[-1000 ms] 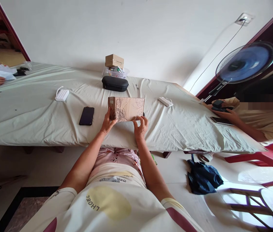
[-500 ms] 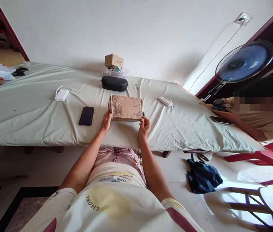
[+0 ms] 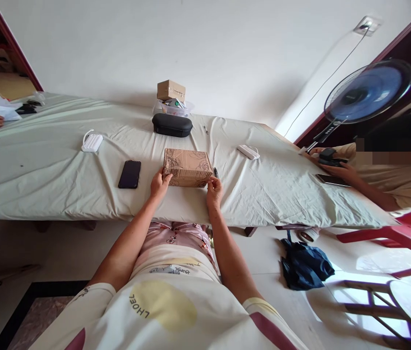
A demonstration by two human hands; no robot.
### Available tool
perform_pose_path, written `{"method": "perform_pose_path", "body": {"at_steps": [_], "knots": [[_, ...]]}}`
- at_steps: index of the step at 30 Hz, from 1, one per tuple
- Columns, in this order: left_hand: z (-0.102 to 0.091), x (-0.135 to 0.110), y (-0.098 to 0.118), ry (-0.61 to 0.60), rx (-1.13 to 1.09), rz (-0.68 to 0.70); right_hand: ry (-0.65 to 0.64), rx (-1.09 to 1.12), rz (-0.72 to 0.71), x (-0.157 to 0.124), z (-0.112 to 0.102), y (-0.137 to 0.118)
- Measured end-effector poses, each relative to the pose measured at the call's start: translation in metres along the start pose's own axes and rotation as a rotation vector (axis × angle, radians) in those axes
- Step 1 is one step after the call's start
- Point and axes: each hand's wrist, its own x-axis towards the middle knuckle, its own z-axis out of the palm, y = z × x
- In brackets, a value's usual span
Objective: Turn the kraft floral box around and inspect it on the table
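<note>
one cardboard box (image 3: 187, 168) — probably light, stiff, dentable — best held by its ends, left hand (image 3: 160, 184) and right hand (image 3: 214, 191) pinching its near corners.

A pale, wrinkled cloth (image 3: 56, 180) covers the long table. On its left half lie a dark phone (image 3: 129, 174) and, farther back, a white device (image 3: 92, 143) with a looped strap; a similar white unit (image 3: 248, 152) lies to the right. Near the wall, a black case (image 3: 172, 125) sits in front of a clear plastic tub (image 3: 187, 109), with a small carton (image 3: 171, 90) above it. A blue-bladed fan (image 3: 368, 92) stands at the right. Below, a dark blue bag (image 3: 305, 265) rests on the floor near a red chair (image 3: 409, 243).
</note>
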Motion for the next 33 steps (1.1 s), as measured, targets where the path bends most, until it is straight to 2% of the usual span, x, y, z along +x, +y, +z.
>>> {"method": "perform_pose_path", "body": {"at_steps": [4,11,15,20,28,33], "knots": [[0.004,0.002,-0.006,0.013,0.047,0.0,0.05,-0.065,0.059,-0.003,0.003,0.0],[0.008,0.002,-0.008,0.024,0.069,-0.027,-0.065,-0.326,0.107,-0.013,0.007,-0.005],[0.008,0.001,-0.011,-0.004,0.092,-0.054,-0.085,-0.394,0.123,-0.014,0.008,-0.01],[0.009,0.0,-0.013,-0.005,0.101,-0.012,-0.124,-0.448,0.156,-0.013,0.005,-0.014],[0.01,-0.003,-0.004,-0.031,0.315,-0.103,-0.128,-0.373,0.138,-0.012,0.003,-0.015],[0.007,-0.003,-0.003,0.062,0.231,-0.021,-0.03,-0.211,0.079,-0.013,0.001,-0.021]]}}
